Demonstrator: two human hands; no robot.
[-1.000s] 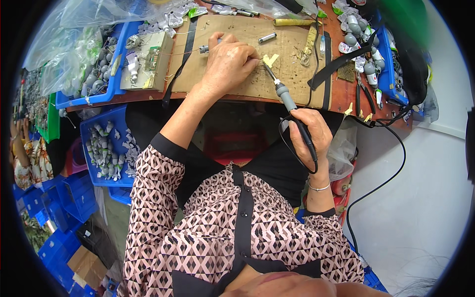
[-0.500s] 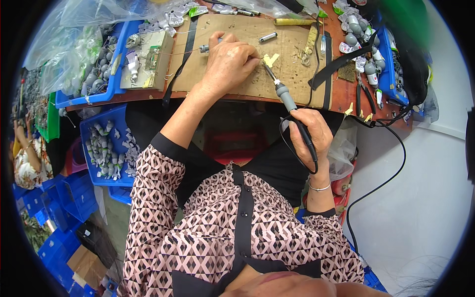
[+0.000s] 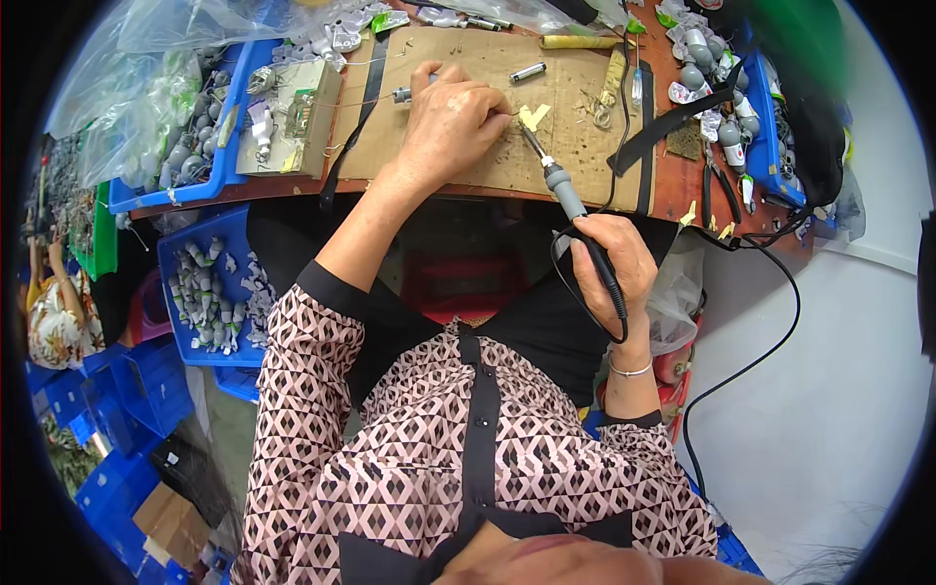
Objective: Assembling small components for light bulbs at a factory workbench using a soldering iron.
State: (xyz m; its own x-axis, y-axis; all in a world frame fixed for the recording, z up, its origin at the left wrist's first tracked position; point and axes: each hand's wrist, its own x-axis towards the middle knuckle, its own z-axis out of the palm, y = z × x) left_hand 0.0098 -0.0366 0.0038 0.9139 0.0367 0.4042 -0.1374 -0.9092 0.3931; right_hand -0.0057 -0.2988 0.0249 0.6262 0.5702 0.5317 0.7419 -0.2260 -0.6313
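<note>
My right hand (image 3: 616, 261) is closed around the grey and black handle of a soldering iron (image 3: 559, 181). The iron slants up and to the left, and its tip meets the yellowish tape pieces (image 3: 533, 118) on the cardboard, close by my left thumb. Over the cardboard mat (image 3: 478, 156), my left hand (image 3: 453, 122) has its fingers curled around a small grey cylindrical part (image 3: 402, 95), mostly hidden by the hand. From that part a thin wire runs left toward a pale box. A silver battery (image 3: 527, 72) lies just beyond my fingers.
The pale box (image 3: 312, 146) carries a small circuit board. Blue bins (image 3: 234, 161) of grey bulb-shaped parts stand left and right. Pliers (image 3: 720, 190) and a black strap (image 3: 673, 132) lie right of the mat. The iron's black cable (image 3: 795, 312) loops down the right side.
Both my hands and the soldering iron hold almost the same place. At the far left, another person's arms have shifted slightly.
</note>
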